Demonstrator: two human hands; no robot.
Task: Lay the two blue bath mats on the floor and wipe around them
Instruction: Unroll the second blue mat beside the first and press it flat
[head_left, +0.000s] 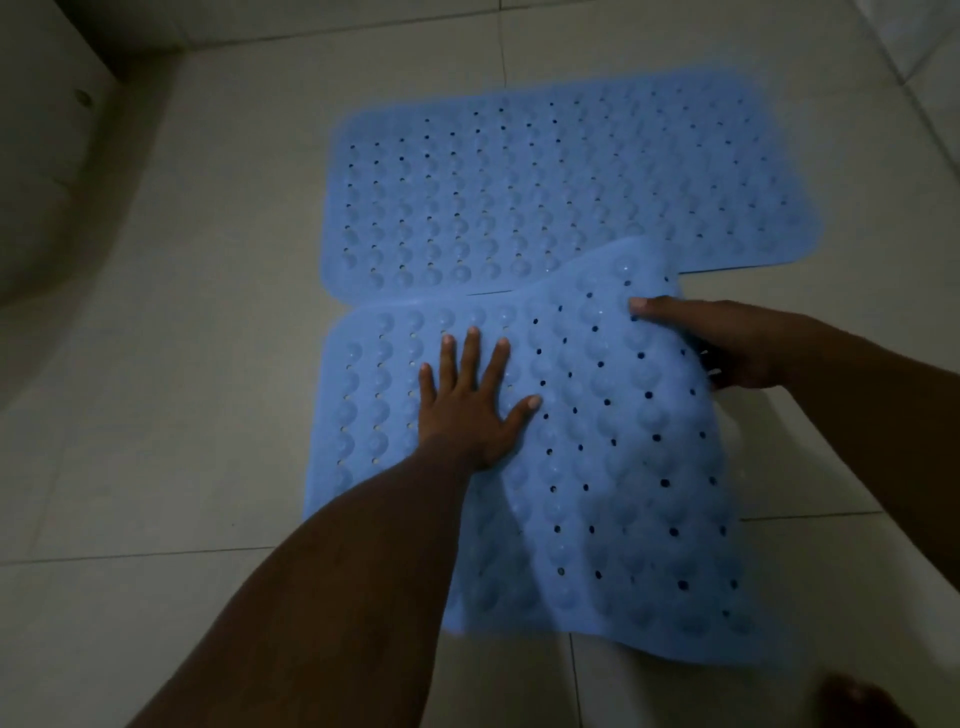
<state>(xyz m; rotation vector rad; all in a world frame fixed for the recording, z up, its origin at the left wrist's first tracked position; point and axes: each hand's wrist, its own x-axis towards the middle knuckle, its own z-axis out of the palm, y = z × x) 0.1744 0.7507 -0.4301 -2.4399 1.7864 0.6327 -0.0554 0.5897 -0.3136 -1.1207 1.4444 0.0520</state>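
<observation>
left hand (467, 410) flat on near mat (623, 493) | right hand (727, 348) grips edge

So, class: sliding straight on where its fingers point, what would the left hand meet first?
Probably the far mat, at its near edge, past the near mat that the left hand presses.

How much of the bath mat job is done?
One blue rubber bath mat with holes already lies flat on the pale tiled floor. The second blue mat is half down: the left hand presses it flat while the right hand holds its raised edge. Wiping is left; no cloth shows.
</observation>
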